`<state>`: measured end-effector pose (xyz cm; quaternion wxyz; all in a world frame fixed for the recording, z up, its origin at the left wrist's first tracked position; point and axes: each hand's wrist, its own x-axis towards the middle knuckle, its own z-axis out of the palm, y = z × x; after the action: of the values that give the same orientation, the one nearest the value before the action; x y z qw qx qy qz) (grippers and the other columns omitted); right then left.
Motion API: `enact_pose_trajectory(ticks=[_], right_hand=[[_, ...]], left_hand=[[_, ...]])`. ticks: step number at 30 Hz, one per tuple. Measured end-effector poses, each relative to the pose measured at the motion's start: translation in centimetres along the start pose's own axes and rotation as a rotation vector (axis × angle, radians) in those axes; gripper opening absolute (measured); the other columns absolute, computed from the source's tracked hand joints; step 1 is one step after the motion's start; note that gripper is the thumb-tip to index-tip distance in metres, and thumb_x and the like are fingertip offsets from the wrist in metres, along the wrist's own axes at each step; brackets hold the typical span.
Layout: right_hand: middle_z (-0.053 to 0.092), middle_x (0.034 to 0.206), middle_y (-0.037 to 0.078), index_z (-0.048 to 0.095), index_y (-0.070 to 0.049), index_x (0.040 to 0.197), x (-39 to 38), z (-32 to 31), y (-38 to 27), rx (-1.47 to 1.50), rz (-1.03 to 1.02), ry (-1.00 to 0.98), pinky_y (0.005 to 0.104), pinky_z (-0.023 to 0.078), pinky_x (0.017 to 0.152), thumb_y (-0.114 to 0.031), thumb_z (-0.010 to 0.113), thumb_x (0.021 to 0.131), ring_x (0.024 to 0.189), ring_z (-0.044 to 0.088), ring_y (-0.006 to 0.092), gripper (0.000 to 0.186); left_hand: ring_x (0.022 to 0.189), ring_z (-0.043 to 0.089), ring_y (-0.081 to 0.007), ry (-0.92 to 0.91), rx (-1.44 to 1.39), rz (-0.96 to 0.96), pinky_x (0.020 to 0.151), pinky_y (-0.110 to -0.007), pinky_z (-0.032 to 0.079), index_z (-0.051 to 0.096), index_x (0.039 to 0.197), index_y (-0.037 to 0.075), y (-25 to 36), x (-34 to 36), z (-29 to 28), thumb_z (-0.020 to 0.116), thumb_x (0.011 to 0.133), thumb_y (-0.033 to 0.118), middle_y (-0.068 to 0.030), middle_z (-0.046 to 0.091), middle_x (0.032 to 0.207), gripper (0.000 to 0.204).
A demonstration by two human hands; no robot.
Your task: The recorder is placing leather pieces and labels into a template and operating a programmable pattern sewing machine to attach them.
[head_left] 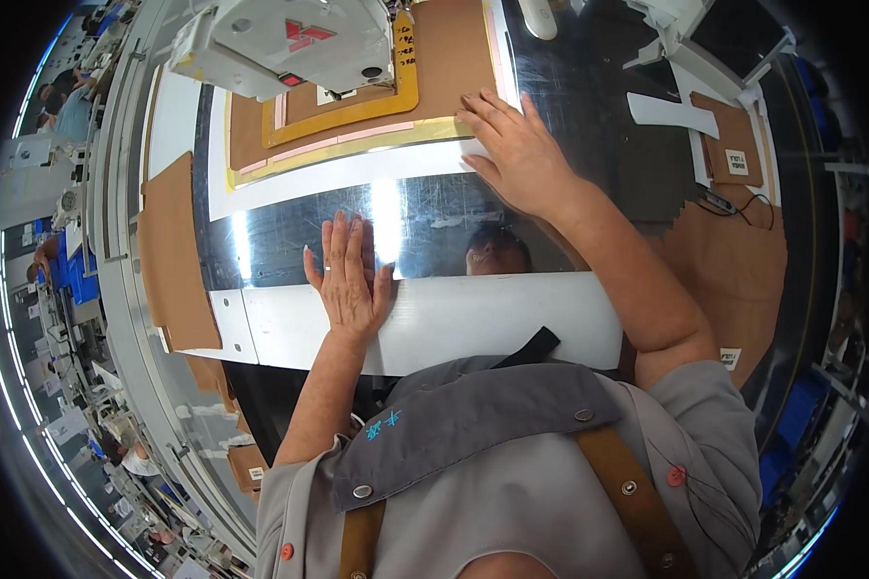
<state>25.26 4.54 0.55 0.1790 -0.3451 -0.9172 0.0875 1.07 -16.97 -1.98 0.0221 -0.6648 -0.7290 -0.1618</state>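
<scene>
My left hand (350,280) lies flat on the shiny metal work plate (290,227), fingers stretched forward and a ring on one of them. It holds nothing. Farther off and to the right, my right hand (517,150) rests with outstretched fingers on the near right corner of a brown sheet (444,72) edged with yellow and pink strips. A white margin (338,174) runs along the sheet's near side. Over the sheet stands the white head of a sewing machine (280,48), beside an orange-yellow frame (407,68). What is under the machine head is mostly hidden.
A white ledge (454,318) lies between me and the plate. Brown boards (179,261) lean at the left. At the right are a screen on a bracket (739,39), a white strip (671,114), a small cabled tool (716,201) and brown card (734,261).
</scene>
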Motion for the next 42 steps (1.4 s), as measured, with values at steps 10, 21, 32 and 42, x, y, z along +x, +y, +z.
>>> enact_pose_trajectory(ticks=[10,21,32,42], right_hand=[[0.047,0.155,0.014,0.055,-0.005,0.143,-7.1,-3.5,0.6,0.046,0.124,0.041,0.0617,0.019,0.123,-0.031,0.063,0.1,0.15,0.036,0.0296,0.051],[0.056,0.142,0.016,0.058,-0.002,0.139,-10.0,-4.9,5.7,-0.042,0.325,0.177,0.0517,0.033,0.117,-0.03,0.064,0.099,0.138,0.047,0.0315,0.049],[0.063,0.115,0.008,0.072,-0.004,0.123,-4.0,-3.8,8.7,-0.249,0.526,0.254,0.0431,0.046,0.092,-0.041,0.067,0.096,0.111,0.057,0.0251,0.047],[0.068,0.098,0.004,0.075,-0.015,0.122,-1.5,-2.1,7.3,-0.159,0.517,0.296,0.0389,0.053,0.079,-0.028,0.074,0.09,0.089,0.066,0.0234,0.034]], left_hand=[[0.156,0.026,-0.0296,-0.027,0.02,0.018,0.123,-0.054,-0.002,0.04,0.156,0.011,0.4,0.2,-0.5,0.037,0.103,0.048,-0.0113,0.035,0.165,0.065],[0.155,0.027,-0.0248,-0.055,0.022,0.041,0.125,-0.051,0.003,0.04,0.154,0.012,0.3,0.2,-0.7,0.045,0.099,0.042,-0.0073,0.036,0.164,0.063],[0.153,0.031,-0.0279,-0.078,-0.004,0.045,0.124,-0.052,0.001,0.041,0.155,0.009,0.1,0.7,-0.9,0.037,0.102,0.044,-0.0098,0.04,0.162,0.064],[0.153,0.031,-0.0297,0.165,-0.125,-0.133,0.12,-0.06,-0.003,0.049,0.147,0.004,-2.5,7.9,-1.2,0.051,0.101,0.041,-0.0139,0.044,0.158,0.058]])
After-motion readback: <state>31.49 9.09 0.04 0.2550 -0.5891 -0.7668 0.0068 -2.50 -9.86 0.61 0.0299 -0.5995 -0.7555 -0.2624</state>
